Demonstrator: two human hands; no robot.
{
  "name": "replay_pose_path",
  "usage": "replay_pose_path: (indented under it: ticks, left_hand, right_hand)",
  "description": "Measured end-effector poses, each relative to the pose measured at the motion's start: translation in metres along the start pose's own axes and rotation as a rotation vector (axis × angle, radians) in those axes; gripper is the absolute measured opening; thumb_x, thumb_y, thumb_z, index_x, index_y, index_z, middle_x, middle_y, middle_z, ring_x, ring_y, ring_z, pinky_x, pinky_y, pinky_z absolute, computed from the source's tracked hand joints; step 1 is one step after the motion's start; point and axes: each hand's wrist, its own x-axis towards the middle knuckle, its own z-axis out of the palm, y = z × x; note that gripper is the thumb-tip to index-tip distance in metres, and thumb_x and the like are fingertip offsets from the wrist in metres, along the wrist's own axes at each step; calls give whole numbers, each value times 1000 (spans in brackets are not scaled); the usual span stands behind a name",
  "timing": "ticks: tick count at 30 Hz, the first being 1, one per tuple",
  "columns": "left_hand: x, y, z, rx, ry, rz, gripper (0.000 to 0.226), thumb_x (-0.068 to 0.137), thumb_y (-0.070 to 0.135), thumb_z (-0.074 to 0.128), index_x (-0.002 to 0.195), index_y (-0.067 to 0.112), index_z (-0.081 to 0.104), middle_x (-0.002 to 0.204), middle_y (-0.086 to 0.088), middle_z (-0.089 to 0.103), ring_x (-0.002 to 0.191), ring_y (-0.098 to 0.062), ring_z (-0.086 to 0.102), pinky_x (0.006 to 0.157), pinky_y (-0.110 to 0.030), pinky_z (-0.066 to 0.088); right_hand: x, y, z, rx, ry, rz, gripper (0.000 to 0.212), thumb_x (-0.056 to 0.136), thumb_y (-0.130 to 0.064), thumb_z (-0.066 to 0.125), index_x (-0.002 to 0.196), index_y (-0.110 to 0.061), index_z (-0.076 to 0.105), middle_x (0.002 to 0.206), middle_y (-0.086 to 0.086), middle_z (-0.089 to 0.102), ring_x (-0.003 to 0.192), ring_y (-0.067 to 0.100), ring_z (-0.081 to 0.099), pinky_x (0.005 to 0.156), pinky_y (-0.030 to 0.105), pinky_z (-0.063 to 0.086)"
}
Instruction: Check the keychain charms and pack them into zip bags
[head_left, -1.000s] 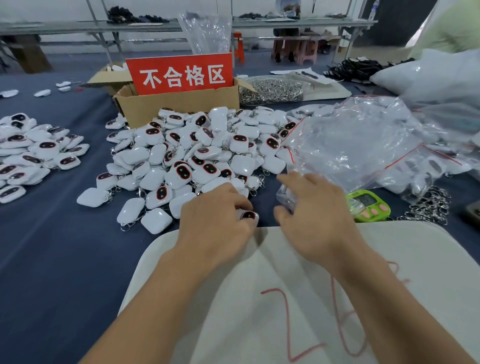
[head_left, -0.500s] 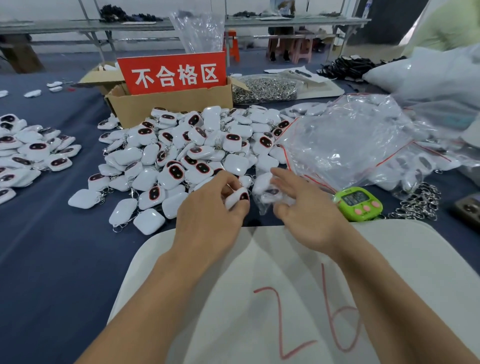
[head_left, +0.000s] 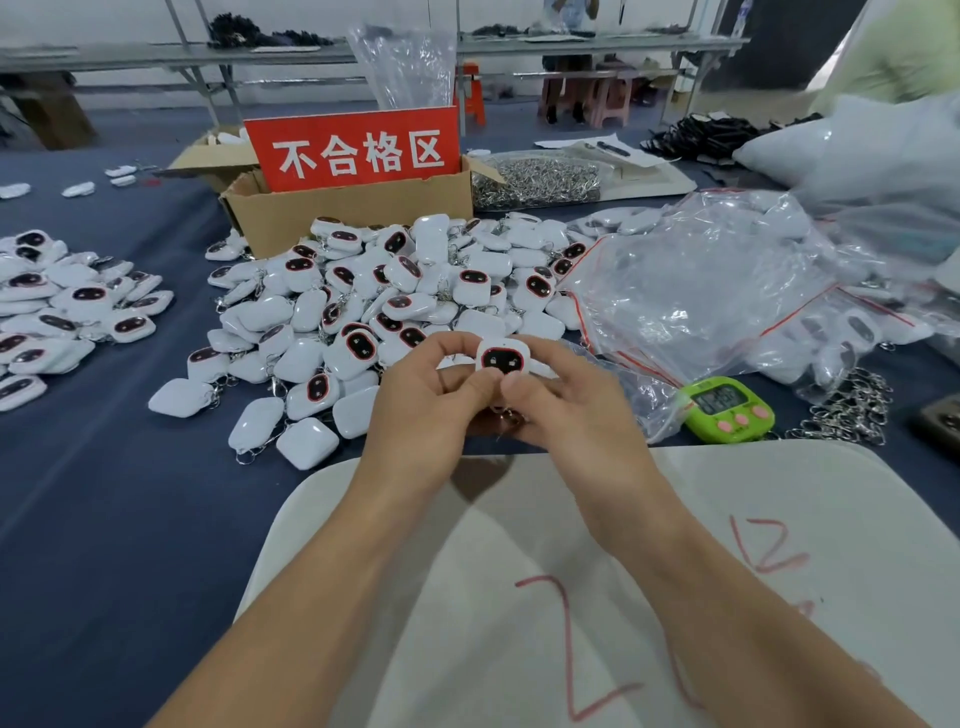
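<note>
- since the earlier frame: left hand (head_left: 431, 400) and right hand (head_left: 571, 405) have come together; the charm (head_left: 503, 358) now faces the camera.
- hands: together, thumbs and fingertips of both pinching the charm.
- charm pile (head_left: 389, 291): on the table (head_left: 104, 493), 11 o'clock from the hands.
- zip bags (head_left: 701, 291): heaped at 2 o'clock; green timer (head_left: 727, 408): near them, at 3 o'clock.

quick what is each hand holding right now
Left hand: fingers curled, pinching the keychain charm.
Right hand: fingers curled, pinching the same keychain charm.
</note>
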Motion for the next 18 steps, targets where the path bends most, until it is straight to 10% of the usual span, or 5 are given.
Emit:
replay_pose_path:
  ticks: [4, 18]
  left_hand:
    - [-2, 6, -2, -31, -27, -45, 19, 92, -8, 56, 94, 9, 62, 75, -16, 72, 63, -26, 70, 64, -46, 65]
    - [-5, 5, 0, 128, -70, -37, 28, 63, 4, 69, 83, 24, 65, 68, -14, 68, 66, -29, 64, 67, -44, 58]
  right_hand:
    - [-1, -4, -5, 159, -85, 79, 29, 101, 0, 49, 100, -5, 77, 98, 15, 79, 89, 30, 78, 77, 31, 63]
    - [2, -2, -5, 40, -14, 173, 19, 94, -12, 69, 90, 7, 66, 100, 29, 72, 84, 34, 72, 73, 35, 64]
